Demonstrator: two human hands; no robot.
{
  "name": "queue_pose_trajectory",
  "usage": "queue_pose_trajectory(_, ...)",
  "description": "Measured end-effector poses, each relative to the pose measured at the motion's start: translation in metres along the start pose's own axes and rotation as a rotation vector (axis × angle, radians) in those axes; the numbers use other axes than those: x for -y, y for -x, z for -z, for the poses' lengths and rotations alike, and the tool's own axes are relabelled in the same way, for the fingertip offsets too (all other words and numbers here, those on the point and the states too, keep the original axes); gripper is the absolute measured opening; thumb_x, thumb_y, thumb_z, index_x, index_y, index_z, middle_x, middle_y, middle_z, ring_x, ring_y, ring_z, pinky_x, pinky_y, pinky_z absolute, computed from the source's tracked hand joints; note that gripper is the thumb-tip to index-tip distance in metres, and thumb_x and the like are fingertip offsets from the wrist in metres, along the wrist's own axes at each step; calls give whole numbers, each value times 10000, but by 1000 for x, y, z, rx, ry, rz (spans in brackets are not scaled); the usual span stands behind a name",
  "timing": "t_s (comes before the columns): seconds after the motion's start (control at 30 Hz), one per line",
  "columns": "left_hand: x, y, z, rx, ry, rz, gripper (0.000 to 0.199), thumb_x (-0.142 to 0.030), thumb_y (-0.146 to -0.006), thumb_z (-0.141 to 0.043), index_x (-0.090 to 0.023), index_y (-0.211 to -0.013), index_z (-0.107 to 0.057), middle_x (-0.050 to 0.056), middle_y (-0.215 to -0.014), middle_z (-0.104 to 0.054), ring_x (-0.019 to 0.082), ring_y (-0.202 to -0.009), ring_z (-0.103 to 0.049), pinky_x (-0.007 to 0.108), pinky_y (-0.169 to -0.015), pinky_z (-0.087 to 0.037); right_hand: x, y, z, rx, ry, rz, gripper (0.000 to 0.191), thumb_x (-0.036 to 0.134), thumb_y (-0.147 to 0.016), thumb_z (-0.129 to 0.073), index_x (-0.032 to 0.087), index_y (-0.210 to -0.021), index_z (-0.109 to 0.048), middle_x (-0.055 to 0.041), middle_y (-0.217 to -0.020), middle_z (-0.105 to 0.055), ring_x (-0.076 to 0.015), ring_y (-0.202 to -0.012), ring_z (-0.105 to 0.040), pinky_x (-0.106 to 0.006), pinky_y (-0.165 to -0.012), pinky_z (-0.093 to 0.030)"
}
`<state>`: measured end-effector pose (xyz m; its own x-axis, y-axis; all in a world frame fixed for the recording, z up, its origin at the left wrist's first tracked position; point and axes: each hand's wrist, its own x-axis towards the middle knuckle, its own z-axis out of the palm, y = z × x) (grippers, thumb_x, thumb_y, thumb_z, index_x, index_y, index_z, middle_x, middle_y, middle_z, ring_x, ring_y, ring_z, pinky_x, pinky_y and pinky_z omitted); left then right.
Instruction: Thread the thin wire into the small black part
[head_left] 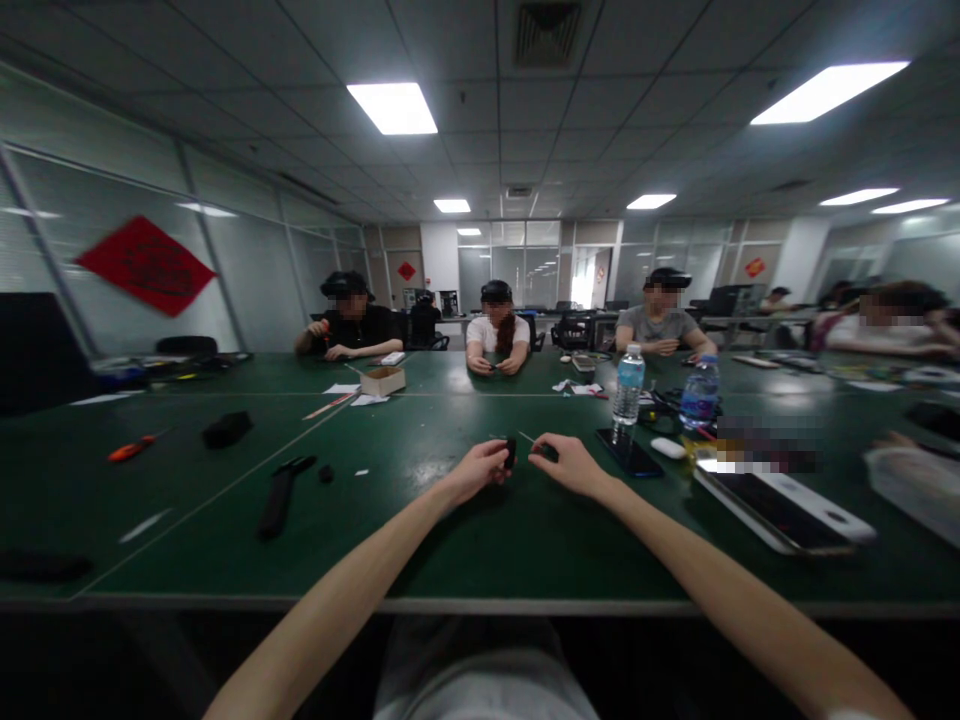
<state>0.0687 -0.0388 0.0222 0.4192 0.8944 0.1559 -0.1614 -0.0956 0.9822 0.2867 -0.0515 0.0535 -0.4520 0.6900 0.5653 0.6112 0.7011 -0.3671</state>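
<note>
Above the green table [420, 540], my left hand [480, 470] pinches a small black part [511, 454] between thumb and fingers. Just to its right is my right hand [559, 462], thumb and index finger closed on a thin, light-coloured rod [526, 437] whose tip points up and left towards the black part. A narrow gap separates the rod from the part. Where the rod runs inside my right fingers is hidden. Left of my hands lie a black handle-like object [277, 498], a small black piece [325, 473] and a white scrap [361, 472].
Right of my hands are a dark phone [628, 452], a white mouse-like object [667, 448], two bottles [628, 385] and a white-edged device [780, 500]. An orange-handled screwdriver [132, 449], black block [227, 429] and open cardboard box [382, 380] stand left. Several people sit across the table.
</note>
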Motion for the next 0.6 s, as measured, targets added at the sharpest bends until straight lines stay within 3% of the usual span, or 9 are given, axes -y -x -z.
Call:
queue_pose_trajectory(0.23,0,-3,4,-48,98,-44,375,-276,-804,-583,-134,-1145,-516,67,-823,-597,114,-679,-597,244,-627,-474,-2,2,8,234,-41,83,212,251,-796,-531,215,-968,-651,-13,-871,-660,-150,-758,-586,-253,-717,-426)
queue_pose_trajectory(0.6,-3,1,5,-29,23,-59,349,-333,-760,-634,-143,-1044,-560,120,-1034,-601,168,-878,-602,284,-727,-476,-1,4,15,304,-28,91,228,276,-797,-539,231,-979,-669,-15,-881,-677,-162,-766,-600,-249,-717,-431)
